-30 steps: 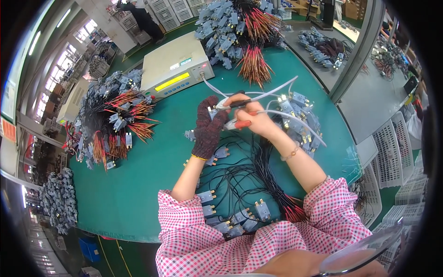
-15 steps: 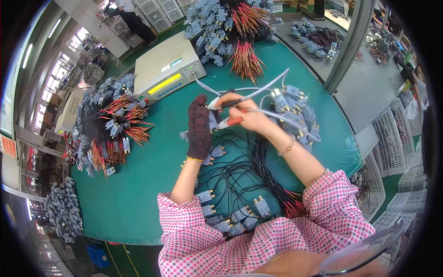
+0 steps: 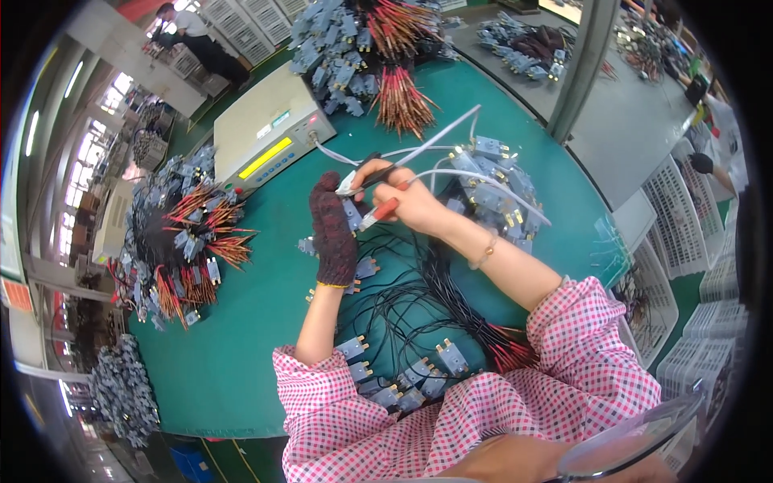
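Observation:
My left hand (image 3: pixel 332 229), in a dark knitted glove, is closed around a grey-blue plug (image 3: pixel 352 214) with metal pins; the fingers partly cover it. My bare right hand (image 3: pixel 415 205) grips two test clips against that plug. The black clip (image 3: pixel 366 175) has a pale jaw at the plug's upper end, and the red clip (image 3: pixel 380 213) points at its lower end. Whether the jaws touch the pins is too small to tell. Grey leads run from the clips towards a tester (image 3: pixel 274 129) with a lit yellow display. Black cords (image 3: pixel 403 282) lie below my hands.
Plugs with red-tipped wires are heaped at the left (image 3: pixel 181 229) and at the back (image 3: pixel 346 60). More grey plugs (image 3: pixel 495 189) lie right of my hand, and several others (image 3: pixel 411 378) near my body. A metal post (image 3: pixel 584 72) stands at the table's far right edge.
The whole view has shifted slightly, so the table and tester appear further left. Both hands keep their hold on the plug and clips, with little movement relative to each other.

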The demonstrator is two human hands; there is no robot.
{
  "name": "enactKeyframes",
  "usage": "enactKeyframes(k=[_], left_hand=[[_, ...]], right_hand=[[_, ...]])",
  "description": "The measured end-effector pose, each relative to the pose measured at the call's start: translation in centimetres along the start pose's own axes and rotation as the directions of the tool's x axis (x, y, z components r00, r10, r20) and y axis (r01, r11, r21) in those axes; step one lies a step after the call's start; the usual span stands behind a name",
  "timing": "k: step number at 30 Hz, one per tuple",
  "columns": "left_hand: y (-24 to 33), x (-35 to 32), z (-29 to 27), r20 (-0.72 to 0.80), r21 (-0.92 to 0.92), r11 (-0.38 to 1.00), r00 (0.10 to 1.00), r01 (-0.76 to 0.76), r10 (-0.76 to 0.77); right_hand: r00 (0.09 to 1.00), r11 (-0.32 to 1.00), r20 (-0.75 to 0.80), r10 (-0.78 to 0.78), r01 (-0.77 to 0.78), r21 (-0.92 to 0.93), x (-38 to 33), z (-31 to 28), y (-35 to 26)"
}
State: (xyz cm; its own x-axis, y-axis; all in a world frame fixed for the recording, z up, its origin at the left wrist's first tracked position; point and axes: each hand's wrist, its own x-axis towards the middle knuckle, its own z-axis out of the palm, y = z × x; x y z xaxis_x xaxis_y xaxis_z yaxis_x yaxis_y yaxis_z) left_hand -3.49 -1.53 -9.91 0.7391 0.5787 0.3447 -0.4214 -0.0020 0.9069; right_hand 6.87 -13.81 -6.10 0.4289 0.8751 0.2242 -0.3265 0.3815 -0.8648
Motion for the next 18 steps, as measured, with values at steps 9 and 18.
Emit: enactKeyframes(k=[9,18], left_hand=[[2.4,0.0,0.2,-0.006,0.089,0.996,1.0,0.017,-0.017],[9.3,-3.4,-3.1,0.327,0.894,0.433,0.826,-0.113,-0.46]], right_hand=[[0.996,0.978,-0.085,-0.022,0.039,0.205,0.5,-1.0,-0.1],[0.732,0.885,-0.63,-0.258,0.441,0.15,2.0,-5.9,-0.5]])
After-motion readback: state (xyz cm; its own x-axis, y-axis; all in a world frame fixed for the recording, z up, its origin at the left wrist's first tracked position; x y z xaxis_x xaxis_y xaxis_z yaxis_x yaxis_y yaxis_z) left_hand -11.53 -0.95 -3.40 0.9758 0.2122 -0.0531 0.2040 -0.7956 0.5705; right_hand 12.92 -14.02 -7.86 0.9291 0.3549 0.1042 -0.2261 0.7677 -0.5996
